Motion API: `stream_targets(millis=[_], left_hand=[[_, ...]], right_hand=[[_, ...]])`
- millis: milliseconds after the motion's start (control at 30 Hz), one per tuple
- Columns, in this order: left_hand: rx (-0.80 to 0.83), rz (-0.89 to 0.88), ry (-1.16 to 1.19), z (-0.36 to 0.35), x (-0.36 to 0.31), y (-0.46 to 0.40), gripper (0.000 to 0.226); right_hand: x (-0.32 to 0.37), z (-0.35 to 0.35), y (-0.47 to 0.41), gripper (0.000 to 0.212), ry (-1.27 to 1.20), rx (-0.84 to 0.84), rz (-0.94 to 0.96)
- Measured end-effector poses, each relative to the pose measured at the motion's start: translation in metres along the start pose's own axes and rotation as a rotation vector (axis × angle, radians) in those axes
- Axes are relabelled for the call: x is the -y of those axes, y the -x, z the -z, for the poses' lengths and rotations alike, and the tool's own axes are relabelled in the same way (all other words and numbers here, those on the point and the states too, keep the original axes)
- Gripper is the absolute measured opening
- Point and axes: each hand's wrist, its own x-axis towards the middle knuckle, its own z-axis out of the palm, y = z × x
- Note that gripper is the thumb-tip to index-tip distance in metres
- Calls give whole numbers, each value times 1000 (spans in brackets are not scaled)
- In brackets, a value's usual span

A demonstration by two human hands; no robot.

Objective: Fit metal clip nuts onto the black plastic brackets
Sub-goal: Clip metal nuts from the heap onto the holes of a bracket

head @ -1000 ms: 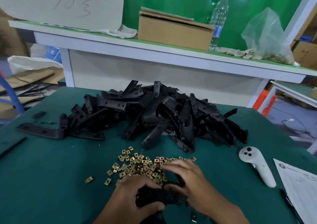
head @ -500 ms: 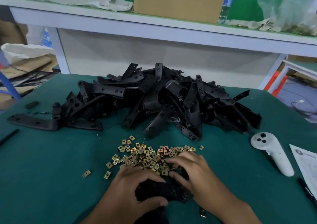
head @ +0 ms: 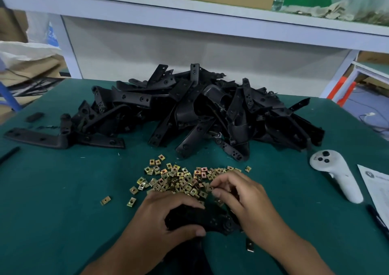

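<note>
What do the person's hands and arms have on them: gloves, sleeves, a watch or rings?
Both the left hand and the right hand are bare, without gloves. No ring or watch shows. Both forearms are uncovered as far as the picture's lower edge; no sleeve shows.

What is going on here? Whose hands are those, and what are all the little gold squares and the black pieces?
The picture comes from a camera worn on a person's head, looking down, so the hands are that person's own. The left hand grips a black plastic bracket near the table's front edge. The right hand has its fingers curled at the edge of the heap of small gold metal clip nuts; whether it already pinches one is hard to tell. Behind lies a big pile of black plastic brackets on the green table. To the right lie a white handheld controller and a printed paper sheet. The job is clipping the nuts onto the brackets.
</note>
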Motion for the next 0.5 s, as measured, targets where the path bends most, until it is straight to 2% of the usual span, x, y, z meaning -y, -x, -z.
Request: stream_targets(millis=[133, 333, 500], left_hand=[[24, 88, 8, -1, 5, 3, 66], [29, 75, 16, 0, 2, 4, 62], [76, 71, 25, 1, 0, 4, 82]], right_hand=[[4, 2, 1, 9, -138, 26, -57], [6, 7, 2, 10, -251, 46, -111], [12, 9, 2, 9, -414, 142, -142]])
